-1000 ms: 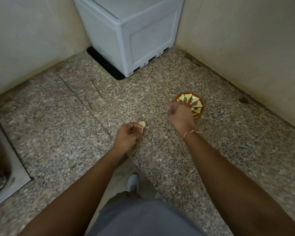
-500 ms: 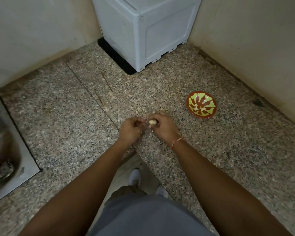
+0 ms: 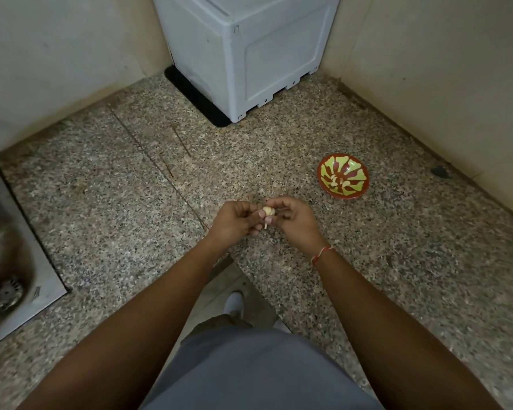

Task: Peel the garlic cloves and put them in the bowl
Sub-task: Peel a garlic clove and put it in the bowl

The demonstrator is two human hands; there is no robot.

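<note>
I see both hands still meet: left hand (image 3: 234, 221) and right hand (image 3: 293, 220) pinch the garlic (image 3: 269, 212); bowl (image 3: 326, 184) now sits farther right.

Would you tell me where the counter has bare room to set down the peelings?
Bare granite counter lies between the sink and the hands, and right of the patterned bowl toward the wall. The grey appliance fills the back corner.

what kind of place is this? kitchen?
Most likely a home kitchen corner. A speckled granite countertop meets plain walls, a steel sink with a drain is set in at the left, and a pale grey plastic appliance stands at the back. Both hands work garlic beside a painted bowl.
</note>
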